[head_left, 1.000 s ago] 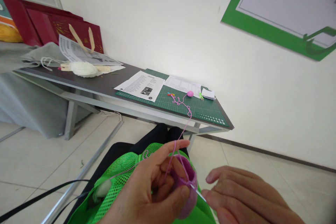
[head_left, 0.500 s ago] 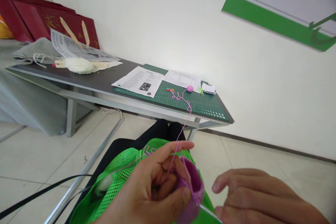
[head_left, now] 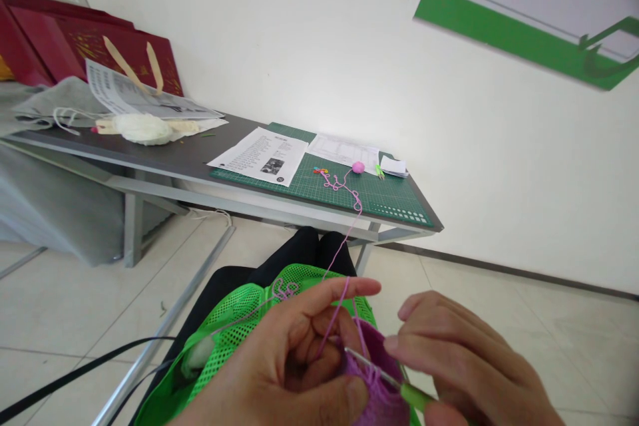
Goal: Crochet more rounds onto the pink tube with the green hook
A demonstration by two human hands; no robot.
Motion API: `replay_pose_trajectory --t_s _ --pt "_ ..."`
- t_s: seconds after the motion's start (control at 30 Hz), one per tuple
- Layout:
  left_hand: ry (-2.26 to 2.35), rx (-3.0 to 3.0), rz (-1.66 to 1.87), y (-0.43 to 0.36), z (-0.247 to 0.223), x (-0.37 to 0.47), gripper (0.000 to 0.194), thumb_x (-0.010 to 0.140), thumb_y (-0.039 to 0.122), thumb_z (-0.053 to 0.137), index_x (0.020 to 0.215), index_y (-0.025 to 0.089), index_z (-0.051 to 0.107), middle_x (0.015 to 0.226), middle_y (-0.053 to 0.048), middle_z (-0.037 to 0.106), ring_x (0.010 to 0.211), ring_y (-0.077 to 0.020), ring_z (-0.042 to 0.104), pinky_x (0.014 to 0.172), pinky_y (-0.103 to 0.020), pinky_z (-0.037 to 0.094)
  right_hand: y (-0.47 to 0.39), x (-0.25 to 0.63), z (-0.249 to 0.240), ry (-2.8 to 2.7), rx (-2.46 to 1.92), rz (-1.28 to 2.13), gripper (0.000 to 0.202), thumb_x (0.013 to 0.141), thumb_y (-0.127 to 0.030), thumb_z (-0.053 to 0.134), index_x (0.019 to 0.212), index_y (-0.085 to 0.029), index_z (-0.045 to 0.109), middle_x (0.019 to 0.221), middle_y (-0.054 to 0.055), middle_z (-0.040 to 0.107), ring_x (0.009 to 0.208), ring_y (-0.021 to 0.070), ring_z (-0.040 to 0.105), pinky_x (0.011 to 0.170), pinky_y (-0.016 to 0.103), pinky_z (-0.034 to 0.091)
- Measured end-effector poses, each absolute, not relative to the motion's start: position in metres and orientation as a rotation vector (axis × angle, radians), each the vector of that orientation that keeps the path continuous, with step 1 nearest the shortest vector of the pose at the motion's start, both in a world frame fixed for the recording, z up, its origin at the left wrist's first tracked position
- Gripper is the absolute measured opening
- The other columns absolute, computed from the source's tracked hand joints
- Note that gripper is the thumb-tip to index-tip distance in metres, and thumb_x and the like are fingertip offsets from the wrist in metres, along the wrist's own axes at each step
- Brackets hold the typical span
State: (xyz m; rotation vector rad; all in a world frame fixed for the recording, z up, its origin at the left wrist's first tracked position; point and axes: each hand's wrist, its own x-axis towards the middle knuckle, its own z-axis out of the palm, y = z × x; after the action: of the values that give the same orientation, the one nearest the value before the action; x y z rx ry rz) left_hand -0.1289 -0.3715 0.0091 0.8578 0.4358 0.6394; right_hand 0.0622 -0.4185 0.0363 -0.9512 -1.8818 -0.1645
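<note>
My left hand (head_left: 304,353) pinches the edge of a purple crocheted piece (head_left: 382,406), shaped like a small open cup. Pink yarn (head_left: 344,293) loops over its outstretched index finger. My right hand (head_left: 464,353) grips a crochet hook by its green handle (head_left: 415,397). The hook's metal shaft (head_left: 382,373) passes through loops at the rim of the piece, its tip near the left fingers. The yarn runs up to a small pink ball (head_left: 358,167) on the green cutting mat (head_left: 399,196). The lower part of the piece is cut off by the frame.
A printed sheet (head_left: 264,153), colourful stitch markers (head_left: 320,170) and a stack of white paper slips (head_left: 394,166) lie on the mat. White yarn (head_left: 143,128) and a dark red paper bag (head_left: 114,46) are at the left. Green mesh cloth (head_left: 244,306) covers my lap.
My right hand has moved left and turned, bringing the hook's green handle into view. The hook's shaft now lies across the rim. My left index finger has shifted slightly right.
</note>
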Motion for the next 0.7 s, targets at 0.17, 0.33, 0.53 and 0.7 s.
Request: replay_pose_trajectory --t_s 0.17,0.33,0.53,0.7 --pt "0.399 0.799 0.617 -0.367 0.014 -0.130 0.056 0.083 0.034 0.090 0.136 0.029 0.072 0.087 0.001 0.063 0.066 -0.0087 0.040 0.061 -0.026 0.026 -0.413 0.059 0.032 -1.901 -0.966 0.088 0.035 0.109 -0.031 0.043 0.088 -0.017 0.066 0.073 0.004 0.064 0.064 0.0158 0.063 0.055 0.028 0.056" --pt "0.465 0.802 0.675 -0.370 0.015 -0.127 0.054 0.083 0.032 0.091 0.134 0.029 0.073 0.080 0.003 0.062 0.062 -0.0071 0.040 0.058 -0.021 0.029 -0.411 0.050 0.033 -1.859 -0.983 0.142 0.023 0.090 -0.003 0.050 0.078 -0.017 0.063 0.066 0.001 0.061 0.060 0.0130 0.060 0.053 0.025 0.052" --pt "0.635 0.803 0.781 -0.377 0.017 -0.119 0.063 0.078 0.034 0.094 0.137 0.033 0.072 0.084 0.001 0.067 0.074 -0.0123 0.057 0.070 -0.022 0.045 -0.415 0.042 0.028 -1.774 -1.026 -0.133 0.028 0.085 0.008 0.050 0.074 -0.017 0.060 0.065 0.000 0.059 0.058 0.0123 0.055 0.053 0.027 0.049" --pt "0.750 0.874 0.893 -0.386 0.015 -0.110 0.065 0.083 0.040 0.089 0.144 0.038 0.066 0.090 0.002 0.071 0.070 -0.0109 0.057 0.068 -0.022 0.048 -0.408 0.043 0.022 -1.828 -1.042 -0.389 0.025 0.084 0.006 0.058 0.074 -0.016 0.059 0.062 0.000 0.058 0.057 0.0123 0.051 0.052 0.028 0.049"
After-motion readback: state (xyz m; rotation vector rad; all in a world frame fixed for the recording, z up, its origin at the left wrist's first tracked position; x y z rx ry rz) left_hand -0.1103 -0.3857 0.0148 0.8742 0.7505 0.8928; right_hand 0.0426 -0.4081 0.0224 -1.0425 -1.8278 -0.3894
